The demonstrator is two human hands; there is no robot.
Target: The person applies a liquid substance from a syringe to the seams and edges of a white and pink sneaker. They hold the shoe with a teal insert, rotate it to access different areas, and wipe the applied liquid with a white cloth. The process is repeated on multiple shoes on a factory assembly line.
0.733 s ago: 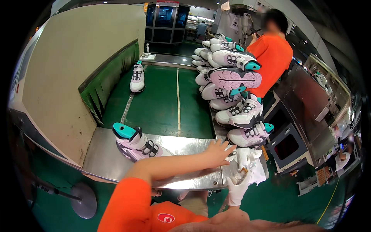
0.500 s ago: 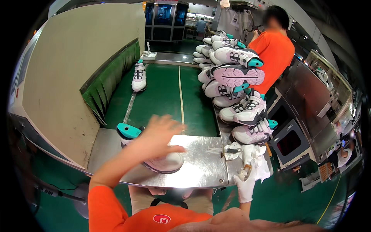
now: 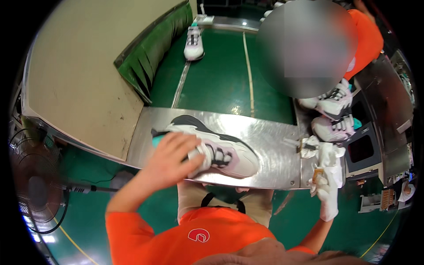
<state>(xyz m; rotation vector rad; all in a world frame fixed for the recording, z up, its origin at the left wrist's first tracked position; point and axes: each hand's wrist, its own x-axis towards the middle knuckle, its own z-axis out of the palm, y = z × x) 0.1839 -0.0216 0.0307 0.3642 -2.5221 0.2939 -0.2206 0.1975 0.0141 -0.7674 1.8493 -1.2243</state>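
A white, pink and black sneaker (image 3: 236, 161) with a teal insert at its heel end lies tilted at the front of the metal ledge, toe to the right, its laces toward me. My bare left hand (image 3: 176, 154) is closed over its ankle opening, the fingers slightly blurred. At the right, my white-gloved right hand (image 3: 326, 196) is closed around a small brown-handled tool (image 3: 317, 176); the glove and cloth hide most of the tool. Crumpled white cloth (image 3: 332, 155) lies beside that hand, on the ledge's right end.
Beyond the metal ledge (image 3: 150, 128) runs a green conveyor belt (image 3: 221, 75) carrying another sneaker (image 3: 193, 46). A beige machine housing (image 3: 84, 79) with green curtain flaps (image 3: 154, 57) stands left. Stacked sneakers (image 3: 333, 126) and a co-worker in orange (image 3: 366, 39) are at the right.
My left hand has come down from above the sneaker and taken hold of it; the sneaker has tipped toward me. The co-worker's head now hides most of the stack. The view has shifted.
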